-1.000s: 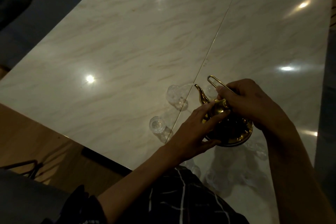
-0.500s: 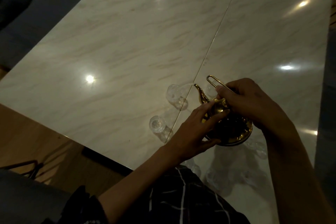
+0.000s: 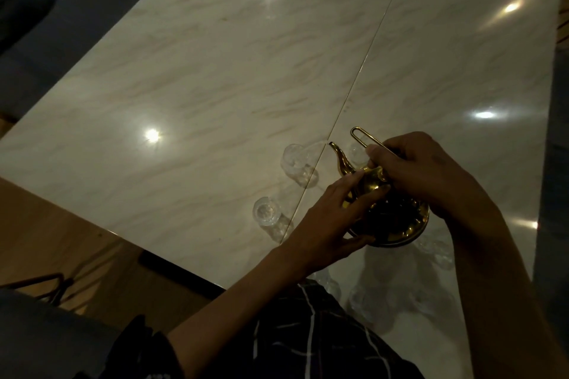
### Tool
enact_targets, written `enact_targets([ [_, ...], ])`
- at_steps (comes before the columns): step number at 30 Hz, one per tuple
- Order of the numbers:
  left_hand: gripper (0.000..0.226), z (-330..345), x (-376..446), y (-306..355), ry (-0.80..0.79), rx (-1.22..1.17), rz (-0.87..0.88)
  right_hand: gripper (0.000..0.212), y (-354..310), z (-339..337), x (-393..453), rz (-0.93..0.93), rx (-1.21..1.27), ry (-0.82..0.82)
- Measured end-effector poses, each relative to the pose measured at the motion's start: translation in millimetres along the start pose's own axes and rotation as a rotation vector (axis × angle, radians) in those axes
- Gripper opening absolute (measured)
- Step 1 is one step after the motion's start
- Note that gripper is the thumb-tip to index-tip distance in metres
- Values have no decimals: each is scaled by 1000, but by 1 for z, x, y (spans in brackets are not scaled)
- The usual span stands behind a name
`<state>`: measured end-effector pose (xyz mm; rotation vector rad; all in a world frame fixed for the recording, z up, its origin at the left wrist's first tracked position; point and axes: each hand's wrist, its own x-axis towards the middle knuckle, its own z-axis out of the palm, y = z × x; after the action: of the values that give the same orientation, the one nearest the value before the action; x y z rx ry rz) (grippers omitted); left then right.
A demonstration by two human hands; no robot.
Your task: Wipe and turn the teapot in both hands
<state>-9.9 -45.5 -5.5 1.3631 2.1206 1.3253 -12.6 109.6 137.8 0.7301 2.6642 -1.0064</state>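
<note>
Teapot (image 3: pixel 374 184): gold, tilted, held above the table (image 3: pixel 215 77) near its front edge; a thin stream leaves the spout toward a glass (image 3: pixel 297 160).
Right hand (image 3: pixel 428 175): fingers curled round the wire handle (image 3: pixel 365 138).
Left hand (image 3: pixel 332 218): fingers nearly straight, tips resting on the lid.
Second glass (image 3: pixel 267 212): upright, just left of the left hand.
Further glasses: dim, under the forearms.
Writing: none legible.
</note>
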Motion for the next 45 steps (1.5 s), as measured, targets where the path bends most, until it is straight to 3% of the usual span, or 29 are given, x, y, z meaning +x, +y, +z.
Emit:
enact_targets([
  [45, 80, 0, -10, -16, -27, -21, 26, 35, 4, 17, 3, 41, 65, 12],
])
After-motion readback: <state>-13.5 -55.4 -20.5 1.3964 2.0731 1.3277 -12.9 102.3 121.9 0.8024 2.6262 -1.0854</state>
